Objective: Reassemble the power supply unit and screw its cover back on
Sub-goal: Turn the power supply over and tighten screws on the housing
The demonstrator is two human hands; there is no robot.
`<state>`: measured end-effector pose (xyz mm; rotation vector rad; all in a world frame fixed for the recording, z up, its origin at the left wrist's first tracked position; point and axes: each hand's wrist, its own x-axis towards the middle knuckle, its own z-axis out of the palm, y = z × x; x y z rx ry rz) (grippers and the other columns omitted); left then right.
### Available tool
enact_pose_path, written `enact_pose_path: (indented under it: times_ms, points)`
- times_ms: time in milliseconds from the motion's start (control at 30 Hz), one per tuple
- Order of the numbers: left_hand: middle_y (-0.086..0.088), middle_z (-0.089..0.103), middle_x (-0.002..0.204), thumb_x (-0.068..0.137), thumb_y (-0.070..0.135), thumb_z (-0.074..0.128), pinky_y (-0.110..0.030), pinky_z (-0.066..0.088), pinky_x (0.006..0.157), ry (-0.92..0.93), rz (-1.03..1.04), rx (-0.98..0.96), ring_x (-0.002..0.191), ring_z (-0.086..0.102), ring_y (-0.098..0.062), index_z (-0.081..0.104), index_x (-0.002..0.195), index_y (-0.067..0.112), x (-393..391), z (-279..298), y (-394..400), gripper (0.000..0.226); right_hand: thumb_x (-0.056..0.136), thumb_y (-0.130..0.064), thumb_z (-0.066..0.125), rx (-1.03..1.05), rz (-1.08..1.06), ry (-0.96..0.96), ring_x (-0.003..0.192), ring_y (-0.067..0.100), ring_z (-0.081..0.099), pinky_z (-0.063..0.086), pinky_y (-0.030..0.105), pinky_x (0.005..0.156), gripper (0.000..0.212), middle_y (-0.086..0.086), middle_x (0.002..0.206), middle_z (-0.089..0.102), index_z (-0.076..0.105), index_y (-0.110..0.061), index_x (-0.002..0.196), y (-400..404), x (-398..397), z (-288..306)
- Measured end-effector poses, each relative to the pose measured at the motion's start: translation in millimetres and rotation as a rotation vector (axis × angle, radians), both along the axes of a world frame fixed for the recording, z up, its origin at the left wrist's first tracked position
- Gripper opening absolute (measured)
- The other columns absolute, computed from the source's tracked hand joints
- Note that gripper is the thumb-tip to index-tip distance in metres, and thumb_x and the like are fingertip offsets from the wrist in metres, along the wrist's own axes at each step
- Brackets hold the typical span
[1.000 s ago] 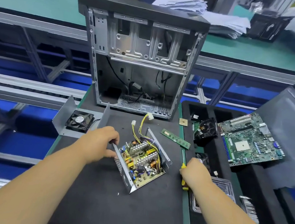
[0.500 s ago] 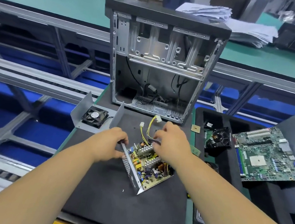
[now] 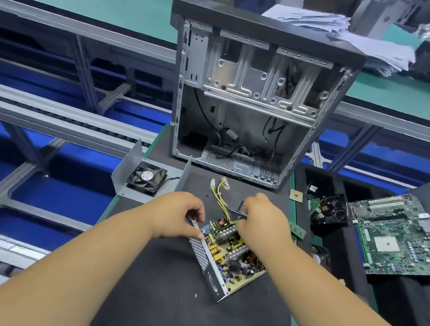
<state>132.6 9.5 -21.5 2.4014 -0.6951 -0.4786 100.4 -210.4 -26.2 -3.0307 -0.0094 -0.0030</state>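
The power supply [image 3: 226, 256] sits open in the middle of the frame, on a black mat [image 3: 164, 305] on the counter. Its long side runs from the upper left down to the lower right. Its cover [image 3: 149, 179], with a fan in it, lies to the upper left, well apart from it. The left hand [image 3: 179, 216] is nearer the cover. It pinches the top corner of the metal wall. The right hand [image 3: 265, 220] is curled round the wires [image 3: 223, 206] at the top end of the board. Behind stands an open computer case [image 3: 253, 102]. A motherboard [image 3: 399, 237] lies at the right. The room looks like a workshop with long green benches.
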Motion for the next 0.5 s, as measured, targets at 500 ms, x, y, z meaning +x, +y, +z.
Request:
enact_pose_path:
  times_ms: [500]
  points:
    - [0.012,0.056,0.082,0.063,0.048,0.087,-0.029,0.050,0.076,-0.029,-0.148,0.137,0.079,0.054,-0.005,0.065,0.073,0.027,7,-4,-17,0.032,0.089,-0.023,0.067,0.616,-0.338,-0.011,0.056,0.011,0.043,0.035,0.027,0.052,0.007,-0.006,0.063,0.044,0.064,-0.029,0.091,-77,-46,12]
